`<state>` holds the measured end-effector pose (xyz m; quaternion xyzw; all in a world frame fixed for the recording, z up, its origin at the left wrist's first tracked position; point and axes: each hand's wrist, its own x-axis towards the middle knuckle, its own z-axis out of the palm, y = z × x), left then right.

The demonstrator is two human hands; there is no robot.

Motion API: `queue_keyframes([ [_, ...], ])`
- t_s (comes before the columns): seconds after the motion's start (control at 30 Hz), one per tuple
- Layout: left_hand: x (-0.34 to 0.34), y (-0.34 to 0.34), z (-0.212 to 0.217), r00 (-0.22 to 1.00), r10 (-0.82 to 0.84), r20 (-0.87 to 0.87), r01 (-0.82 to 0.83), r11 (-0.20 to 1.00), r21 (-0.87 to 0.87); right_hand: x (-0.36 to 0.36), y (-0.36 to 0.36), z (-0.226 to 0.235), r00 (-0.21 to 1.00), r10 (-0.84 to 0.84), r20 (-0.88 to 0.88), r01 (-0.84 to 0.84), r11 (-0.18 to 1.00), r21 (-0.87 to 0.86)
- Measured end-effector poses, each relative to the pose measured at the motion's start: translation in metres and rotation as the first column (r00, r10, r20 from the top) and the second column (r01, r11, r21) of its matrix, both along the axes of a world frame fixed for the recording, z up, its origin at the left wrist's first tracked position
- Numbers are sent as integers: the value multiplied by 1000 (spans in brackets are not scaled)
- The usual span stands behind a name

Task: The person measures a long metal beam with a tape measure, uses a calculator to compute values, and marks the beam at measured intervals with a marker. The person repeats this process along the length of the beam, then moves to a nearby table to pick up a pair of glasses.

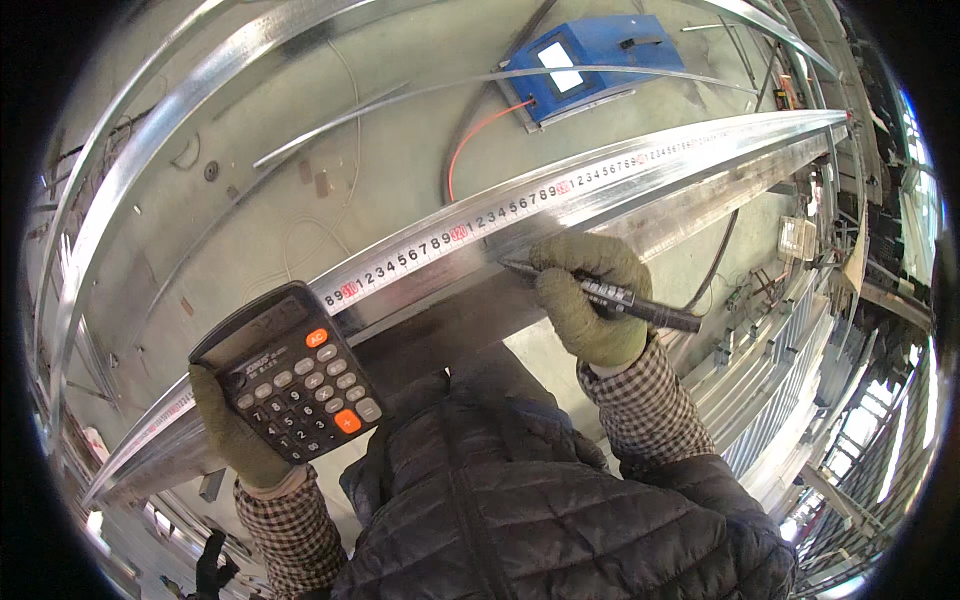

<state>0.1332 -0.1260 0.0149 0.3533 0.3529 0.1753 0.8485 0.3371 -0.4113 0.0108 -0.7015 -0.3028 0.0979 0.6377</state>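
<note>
My left hand (232, 425), in a green work glove, is closed round the left side of a black calculator (300, 375) with grey and orange keys. The calculator tilts above a long metal bar, covering part of it. My right hand (592, 300), gloved the same way, grips a black marker pen (640, 305). Its tip points left, close to the surface of the metal bar (470, 275); whether it touches I cannot tell. Along the bar's far side lies a stretched-out tape measure (430, 243), running from lower left to upper right.
On the pale green floor beyond the bar stands a blue machine (600, 65) with a lit screen and an orange cable (478, 135). Long metal strips (190, 105) cross at the upper left. Stacked metal profiles (780, 375) lie at the right, near a small pale crate (797, 238).
</note>
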Motion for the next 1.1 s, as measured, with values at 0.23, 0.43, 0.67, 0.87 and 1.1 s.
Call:
queue_keyframes([
  [0.23, 41, -37, 28, 988, -117, 98, 135, 969, -207, -56, -3, 43, 1000, -6, -9, 4, 986, -169],
  [0.43, 73, -71, 45, 956, -186, 228, 251, 919, -303, -58, -16, 71, 965, 185, 184, -129, 951, -281],
  [0.67, 97, -90, 40, 960, -187, 209, 243, 928, -283, -24, -34, 79, 944, 221, 246, -159, 955, -250],
  [0.87, 123, -113, 41, 981, -76, 178, 120, 960, -252, 17, -54, 59, 983, 177, 51, -179, 983, 39],
  [1.1, 118, -118, 28, 999, -1, 50, 9, 988, -152, 36, -74, 38, 988, 155, -25, -157, 979, -127],
])
